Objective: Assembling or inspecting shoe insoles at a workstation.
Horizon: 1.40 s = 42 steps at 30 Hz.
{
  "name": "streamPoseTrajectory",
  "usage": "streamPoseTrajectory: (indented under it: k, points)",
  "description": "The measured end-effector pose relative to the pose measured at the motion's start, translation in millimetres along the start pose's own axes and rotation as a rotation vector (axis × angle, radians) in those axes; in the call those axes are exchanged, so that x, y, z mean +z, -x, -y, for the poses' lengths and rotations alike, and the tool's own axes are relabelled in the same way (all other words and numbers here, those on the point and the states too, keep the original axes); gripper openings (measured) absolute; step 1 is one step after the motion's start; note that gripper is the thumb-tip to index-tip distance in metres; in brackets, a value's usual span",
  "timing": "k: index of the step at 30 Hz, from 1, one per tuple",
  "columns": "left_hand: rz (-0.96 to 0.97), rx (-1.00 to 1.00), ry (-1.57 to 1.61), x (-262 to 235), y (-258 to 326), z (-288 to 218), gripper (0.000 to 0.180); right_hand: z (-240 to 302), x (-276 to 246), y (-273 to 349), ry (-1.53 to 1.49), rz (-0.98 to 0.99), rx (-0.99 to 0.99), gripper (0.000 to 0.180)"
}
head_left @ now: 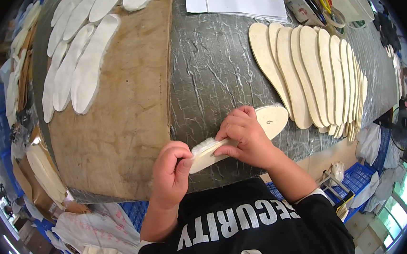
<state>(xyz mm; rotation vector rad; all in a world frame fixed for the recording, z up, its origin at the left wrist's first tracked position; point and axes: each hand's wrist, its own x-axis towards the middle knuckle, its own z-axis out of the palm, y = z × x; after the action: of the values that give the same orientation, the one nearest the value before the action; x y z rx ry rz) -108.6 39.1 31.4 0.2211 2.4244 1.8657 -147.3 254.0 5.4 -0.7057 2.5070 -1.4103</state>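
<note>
In the lower middle of the frame, a cream insole [206, 163] with white fluff [204, 146] along its upper edge is held in both hands. The left hand [171, 171] pinches its left end; the right hand [246, 137] grips it farther right. At right, fanned insoles [312, 73] lie on the bench [208, 69]; at upper left, white insoles [89, 69] lie on a brown board [135, 108].

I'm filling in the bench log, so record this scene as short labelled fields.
Left hand: pinches the left end of the insole
Right hand: grips the same insole farther right
Insole: cream, white fluff along its far edge
Brown board: at left, bearing white insoles
Cream insoles: fanned out at right
Paper: white, farther back
</note>
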Motion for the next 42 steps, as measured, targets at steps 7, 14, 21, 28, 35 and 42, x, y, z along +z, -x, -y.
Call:
streamPoseTrajectory:
  k: [7,14,21,28,35,42]
  points:
    - [0.177,-0.131,-0.119,-1,0,3,0.022,8,-2,2,0.109,0.016,0.028,0.029]
    - [0.071,-0.111,-0.075,-8,13,15,0.018,0,-15,3,0.176,0.100,-0.020,0.030]
    - [-0.057,-0.197,0.007,-6,17,20,0.016,6,-1,5,0.113,0.122,-0.021,0.025]
    - [-0.159,-0.430,0.110,2,22,29,0.018,6,13,11,0.071,0.140,0.094,0.015]
    - [-0.051,0.094,-0.184,-12,9,-5,0.046,-9,12,36,-1.187,0.212,1.052,0.028]
    - [0.132,0.391,-0.533,2,11,-42,0.046,10,24,58,-1.597,0.309,1.060,0.028]
